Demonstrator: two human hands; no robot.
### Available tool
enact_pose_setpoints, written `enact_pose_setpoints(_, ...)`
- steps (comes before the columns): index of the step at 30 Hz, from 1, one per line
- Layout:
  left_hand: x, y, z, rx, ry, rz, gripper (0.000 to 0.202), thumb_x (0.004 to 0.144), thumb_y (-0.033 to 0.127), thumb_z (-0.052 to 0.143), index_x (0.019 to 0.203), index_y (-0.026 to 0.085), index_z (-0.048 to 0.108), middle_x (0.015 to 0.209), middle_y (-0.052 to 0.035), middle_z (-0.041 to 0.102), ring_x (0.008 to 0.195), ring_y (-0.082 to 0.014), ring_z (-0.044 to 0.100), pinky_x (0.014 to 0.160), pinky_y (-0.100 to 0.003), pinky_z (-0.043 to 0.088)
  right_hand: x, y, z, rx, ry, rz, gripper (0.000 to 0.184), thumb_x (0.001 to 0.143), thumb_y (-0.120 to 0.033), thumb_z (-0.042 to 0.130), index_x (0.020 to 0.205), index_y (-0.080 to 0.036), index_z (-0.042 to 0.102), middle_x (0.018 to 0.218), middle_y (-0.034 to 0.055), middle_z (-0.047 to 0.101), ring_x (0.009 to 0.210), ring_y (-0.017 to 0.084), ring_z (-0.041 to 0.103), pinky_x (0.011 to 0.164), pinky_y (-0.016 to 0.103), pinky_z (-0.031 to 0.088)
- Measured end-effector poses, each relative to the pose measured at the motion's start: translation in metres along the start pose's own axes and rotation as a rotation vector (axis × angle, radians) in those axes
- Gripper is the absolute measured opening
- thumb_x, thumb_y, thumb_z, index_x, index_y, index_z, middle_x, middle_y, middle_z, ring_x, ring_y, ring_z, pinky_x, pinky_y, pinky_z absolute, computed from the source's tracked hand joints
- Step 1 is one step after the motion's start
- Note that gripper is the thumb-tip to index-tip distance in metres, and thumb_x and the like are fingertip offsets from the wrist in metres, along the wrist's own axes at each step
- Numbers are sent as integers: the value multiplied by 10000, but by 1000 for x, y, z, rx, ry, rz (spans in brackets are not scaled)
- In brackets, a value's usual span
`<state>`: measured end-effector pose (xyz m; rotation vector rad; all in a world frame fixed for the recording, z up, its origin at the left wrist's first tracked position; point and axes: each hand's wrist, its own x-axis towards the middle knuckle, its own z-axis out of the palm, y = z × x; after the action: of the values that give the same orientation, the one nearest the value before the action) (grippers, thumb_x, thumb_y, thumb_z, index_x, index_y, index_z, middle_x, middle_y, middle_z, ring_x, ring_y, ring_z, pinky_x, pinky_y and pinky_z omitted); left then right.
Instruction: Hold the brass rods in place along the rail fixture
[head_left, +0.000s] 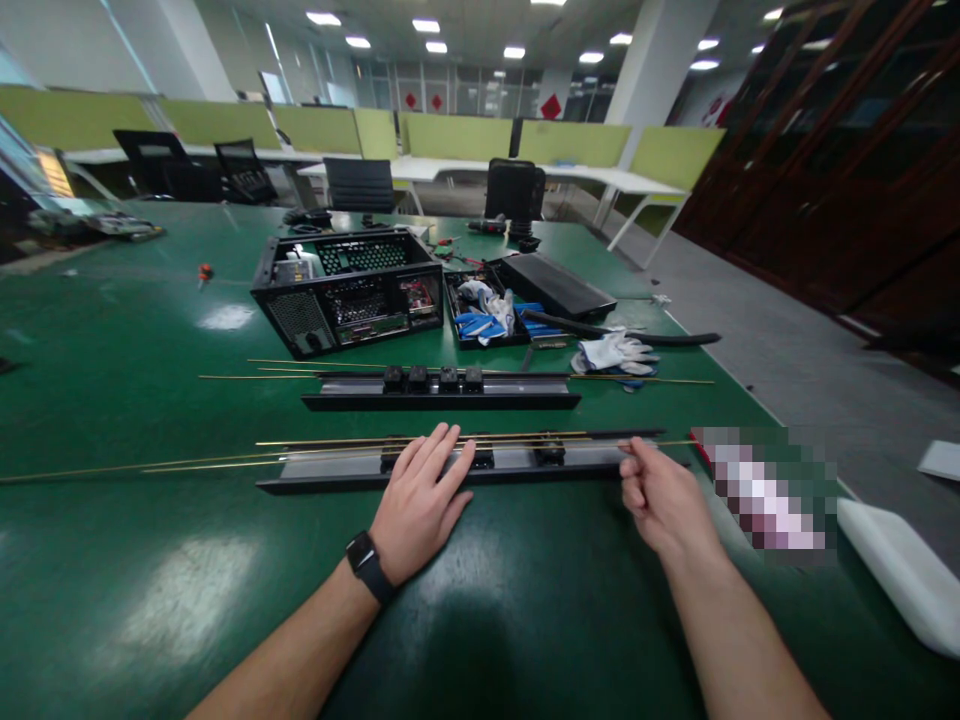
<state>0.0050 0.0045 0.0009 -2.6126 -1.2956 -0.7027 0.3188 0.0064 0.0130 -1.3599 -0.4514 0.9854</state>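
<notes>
A long black power-strip rail (330, 472) lies across the green table (150, 580) right in front of me, with thin brass rods (225, 460) along its top edge. My left hand (420, 500) rests flat on the rail's middle, fingers stretched out over the black sockets; a black watch sits on the wrist. My right hand (660, 495) is closed in a pinch at the rail's right end, where the brass rods stick out; what it pinches is too small to make out. A second rail (442, 390) with several black sockets lies farther back.
Behind the rails stand an open black computer case (349, 290), a black tray (487, 315) with blue-white gloves, a black cover (559, 285), a black hose (645, 336) and loose gloves (615, 352). A white foam block (900, 580) lies at the table's right edge. Office chairs and desks stand beyond.
</notes>
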Motion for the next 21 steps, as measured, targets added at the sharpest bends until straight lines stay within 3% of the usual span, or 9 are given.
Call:
enact_pose_setpoints(6,1,1,1,-8,11,-5,563,951,295,566,1492,210,438,1569,-126,396,1481,-285,317,1191,-486,306,-11,12,12,-141,-296,79,430,740,-520,804,852,-125,678,588,19,623,291,32,360,280,153,157)
enact_pose_setpoints(8,1,1,1,-9,7,-5,557,951,293,565,1489,211,443,1570,-121,396,1482,-281,317,1193,-477,304,-12,14,14,-165,-281,62,443,759,-544,779,855,-125,675,592,27,632,285,34,365,279,152,144)
enact_pose_setpoints(14,0,0,2,-9,2,-2,567,951,298,565,1496,213,432,1575,-118,389,1480,-286,318,1186,-482,313,-1,7,3,-28,-62,-10,412,694,-488,831,849,-150,653,555,-19,588,296,43,369,263,149,187)
enact_pose_setpoints(21,1,1,2,-4,11,-8,558,955,303,558,1493,215,437,1570,-112,399,1482,-285,315,1191,-483,299,-10,9,12,-76,-241,49,404,716,-488,829,847,-146,660,566,-11,598,293,32,353,277,149,175)
